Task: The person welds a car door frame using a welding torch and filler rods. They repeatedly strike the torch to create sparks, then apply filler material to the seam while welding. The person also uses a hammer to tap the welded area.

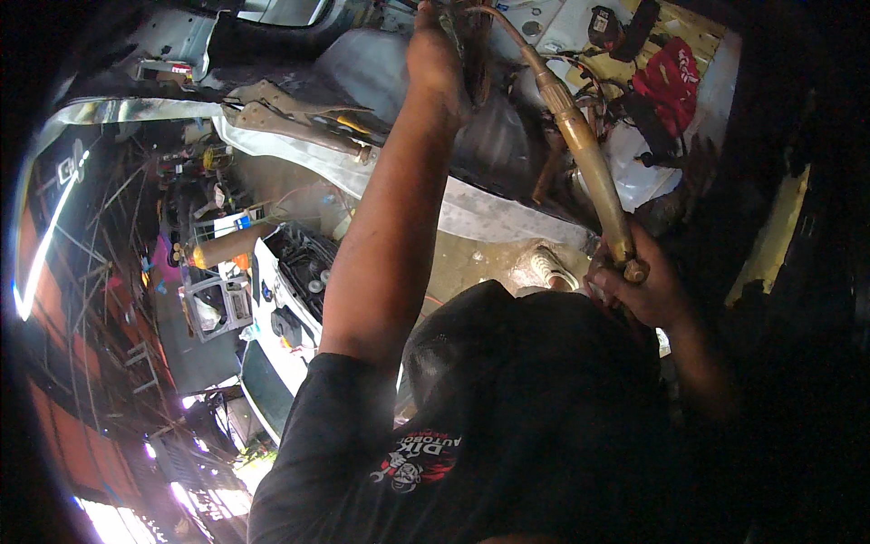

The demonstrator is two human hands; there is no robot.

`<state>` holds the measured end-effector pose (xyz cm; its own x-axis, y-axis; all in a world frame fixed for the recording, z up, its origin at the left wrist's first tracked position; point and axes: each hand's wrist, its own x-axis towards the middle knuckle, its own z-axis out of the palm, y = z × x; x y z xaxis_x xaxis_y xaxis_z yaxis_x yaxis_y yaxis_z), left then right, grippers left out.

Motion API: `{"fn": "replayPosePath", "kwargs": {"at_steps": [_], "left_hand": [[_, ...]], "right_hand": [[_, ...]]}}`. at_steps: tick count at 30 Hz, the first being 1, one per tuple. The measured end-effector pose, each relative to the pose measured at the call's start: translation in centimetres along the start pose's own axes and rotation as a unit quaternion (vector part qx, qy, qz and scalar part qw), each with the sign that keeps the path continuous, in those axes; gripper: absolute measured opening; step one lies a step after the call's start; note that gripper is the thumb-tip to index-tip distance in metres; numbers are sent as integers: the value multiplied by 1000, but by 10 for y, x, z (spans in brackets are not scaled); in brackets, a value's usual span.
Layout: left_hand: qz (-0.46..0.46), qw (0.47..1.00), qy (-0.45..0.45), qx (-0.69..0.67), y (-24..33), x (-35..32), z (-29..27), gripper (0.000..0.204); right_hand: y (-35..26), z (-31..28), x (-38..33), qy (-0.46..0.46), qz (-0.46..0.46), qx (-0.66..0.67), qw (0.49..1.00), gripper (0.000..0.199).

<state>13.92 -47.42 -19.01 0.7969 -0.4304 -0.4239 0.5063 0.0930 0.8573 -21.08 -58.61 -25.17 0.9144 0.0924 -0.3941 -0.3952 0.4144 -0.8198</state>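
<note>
My left hand (pixel 437 56) is raised high and closed around a dark, rusty metal part (pixel 475 50) on the bare car body (pixel 507 145) above me. My right hand (pixel 645 288) grips the lower end of a long brass-coloured torch tube (pixel 587 154). The tube runs up and to the left, curving at its tip towards the spot beside my left hand. My black shirt sleeve (pixel 335 426) and a dark cap (pixel 507 354) fill the lower middle of the view.
Locking pliers (pixel 299 120) are clamped on a sheet-metal edge to the left of my arm. Wires and a red cloth (pixel 672 74) hang at the upper right. A white car with an open bonnet (pixel 294 272) stands at left amid workshop clutter. A shoe (pixel 548 267) shows on the ground.
</note>
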Motion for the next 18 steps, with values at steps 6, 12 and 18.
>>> {"fn": "replayPosePath", "kwargs": {"at_steps": [6, 12, 18], "left_hand": [[160, 986, -44, 35, -24, 23, -31, 48], [236, 919, 16, 315, -25, 29, -53, 48], [213, 942, 96, 241, -21, 11, -21, 53]], "right_hand": [[5, 2, 5, 20, -72, 4, 997, 44], [3, -5, 7, 31, -32, 43, 998, 43], [-1, -4, 11, 17, -39, 28, 999, 45]]}}
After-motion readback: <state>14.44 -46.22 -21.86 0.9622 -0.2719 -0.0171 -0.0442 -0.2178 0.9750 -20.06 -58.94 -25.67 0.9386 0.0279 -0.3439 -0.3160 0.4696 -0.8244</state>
